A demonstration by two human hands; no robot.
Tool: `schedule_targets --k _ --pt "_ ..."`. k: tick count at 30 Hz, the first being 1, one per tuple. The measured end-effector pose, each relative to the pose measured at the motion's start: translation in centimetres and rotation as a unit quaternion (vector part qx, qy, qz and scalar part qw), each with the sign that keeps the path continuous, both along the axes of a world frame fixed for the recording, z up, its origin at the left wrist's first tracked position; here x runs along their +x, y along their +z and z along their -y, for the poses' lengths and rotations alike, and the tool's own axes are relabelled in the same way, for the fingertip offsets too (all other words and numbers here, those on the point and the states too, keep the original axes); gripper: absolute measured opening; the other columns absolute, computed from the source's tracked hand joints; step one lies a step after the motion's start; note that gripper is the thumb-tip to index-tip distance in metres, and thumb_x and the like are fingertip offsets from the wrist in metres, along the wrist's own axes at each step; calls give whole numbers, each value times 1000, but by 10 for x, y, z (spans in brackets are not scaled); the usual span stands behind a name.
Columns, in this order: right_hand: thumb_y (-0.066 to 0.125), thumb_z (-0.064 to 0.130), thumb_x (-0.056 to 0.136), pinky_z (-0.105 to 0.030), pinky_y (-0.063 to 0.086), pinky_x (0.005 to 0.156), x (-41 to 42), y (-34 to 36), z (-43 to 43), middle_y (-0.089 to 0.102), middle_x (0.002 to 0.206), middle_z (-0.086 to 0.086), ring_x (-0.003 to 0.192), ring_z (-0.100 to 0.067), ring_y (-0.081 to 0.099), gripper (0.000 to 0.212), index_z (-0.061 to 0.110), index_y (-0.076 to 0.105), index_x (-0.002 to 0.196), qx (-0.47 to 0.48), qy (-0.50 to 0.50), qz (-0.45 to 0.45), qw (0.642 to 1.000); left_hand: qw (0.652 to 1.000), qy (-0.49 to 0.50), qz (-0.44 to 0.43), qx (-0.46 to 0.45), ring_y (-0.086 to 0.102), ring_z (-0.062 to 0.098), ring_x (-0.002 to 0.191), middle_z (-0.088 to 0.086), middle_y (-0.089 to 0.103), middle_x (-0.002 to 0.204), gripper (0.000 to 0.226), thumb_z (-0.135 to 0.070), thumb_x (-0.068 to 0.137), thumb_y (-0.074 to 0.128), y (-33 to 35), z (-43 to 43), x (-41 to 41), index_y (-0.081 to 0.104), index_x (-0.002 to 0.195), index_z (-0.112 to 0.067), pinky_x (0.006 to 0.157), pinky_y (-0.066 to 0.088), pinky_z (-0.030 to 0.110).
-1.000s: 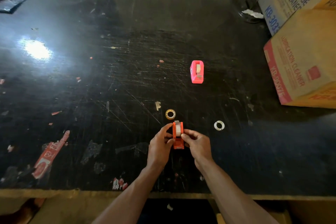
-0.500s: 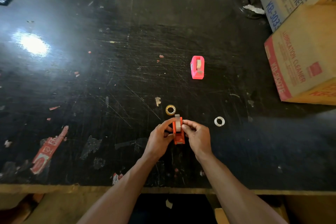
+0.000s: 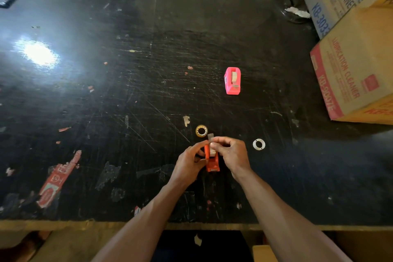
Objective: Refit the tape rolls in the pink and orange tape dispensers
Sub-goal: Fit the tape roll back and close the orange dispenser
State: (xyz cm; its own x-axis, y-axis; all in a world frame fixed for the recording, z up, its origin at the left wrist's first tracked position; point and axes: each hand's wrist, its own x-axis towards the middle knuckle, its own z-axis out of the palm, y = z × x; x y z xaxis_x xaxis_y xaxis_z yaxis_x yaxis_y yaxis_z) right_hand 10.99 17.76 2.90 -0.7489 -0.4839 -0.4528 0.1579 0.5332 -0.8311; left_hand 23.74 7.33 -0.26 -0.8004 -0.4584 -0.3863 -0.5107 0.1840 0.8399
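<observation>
Left hand [image 3: 190,161]: my fingers pinch the small orange plastic tape dispenser [image 3: 212,160], near the tabletop's front edge.
Right hand [image 3: 232,154]: my fingertips grip its tape roll [image 3: 211,148].

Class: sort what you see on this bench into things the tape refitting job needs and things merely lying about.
Job: orange dispenser, tape roll in it, pink dispenser, yellowish roll, white ring.
Lying about: cardboard boxes, red label scrap, black dish.
</observation>
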Motion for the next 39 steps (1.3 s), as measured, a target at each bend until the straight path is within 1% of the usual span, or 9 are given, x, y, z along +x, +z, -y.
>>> schedule_targets --k 5,10,17,22,26,30,33,36,39 --pt "75 13 92 -9 50 68 0 1 -1 76 95 13 84 13 69 12 19 80 101 -13 3 -7 1000 1000 -4 6 0 68 5 100 -12 61 110 64 -12 97 68 1 2 -1 44 151 -39 69 61 27" --pt "75 18 91 -23 55 87 2 2 -4 78 98 8 95 -2 72 11 21 80 101 -24 5 -43 999 1000 -5 8 10 71 12 101 -6 63 115 61 -15 98 68 3 4 -1 46 147 -43 58 62 26" --pt "73 19 92 -28 56 93 1 3 -14 76 103 6 101 -6 71 10 21 78 101 -27 40 -73 996 1000 -6 14 15 70 11 101 -8 63 112 59 -15 97 69 5 6 -3 48 145 -42 61 66 32" --pt "73 17 93 -19 51 88 0 7 -12 70 106 7 101 -4 66 10 19 77 101 -14 83 -114 990 1000 -16 9 -1 71 13 107 -5 66 117 60 -14 96 71 5 6 -4 49 144 -41 80 67 40" --pt "73 14 92 -12 49 83 -1 9 -10 69 105 6 98 -3 65 10 19 76 101 -13 108 -147 983 1000 -14 9 7 70 12 106 -7 64 117 59 -17 97 70 5 6 -5 47 145 -42 63 66 31" --pt "74 13 91 -10 49 81 2 10 -17 68 102 9 94 1 65 18 31 73 93 -18 108 -152 982 1000 -17 2 10 72 14 106 -4 65 120 59 -16 97 69 4 6 -4 47 144 -45 71 68 36" --pt "74 13 92 -6 48 81 11 9 -25 66 100 13 96 6 62 21 34 71 91 -21 115 -143 983 1000 -12 -6 3 71 11 103 -8 64 113 59 -16 98 69 5 5 -6 48 145 -43 65 66 31" --pt "74 13 92 -8 49 82 20 5 -33 66 100 12 97 4 63 16 29 74 93 -18 110 -144 983 1000 -8 -5 0 71 10 104 -13 63 105 60 -15 97 70 5 3 -7 48 146 -41 80 66 37" --pt "74 11 92 -8 51 82 28 1 -39 66 101 12 98 3 64 15 26 75 94 -16 106 -146 983 1000 -7 -5 -6 71 10 106 -12 64 108 61 -15 97 70 5 2 -6 47 148 -40 83 65 36"
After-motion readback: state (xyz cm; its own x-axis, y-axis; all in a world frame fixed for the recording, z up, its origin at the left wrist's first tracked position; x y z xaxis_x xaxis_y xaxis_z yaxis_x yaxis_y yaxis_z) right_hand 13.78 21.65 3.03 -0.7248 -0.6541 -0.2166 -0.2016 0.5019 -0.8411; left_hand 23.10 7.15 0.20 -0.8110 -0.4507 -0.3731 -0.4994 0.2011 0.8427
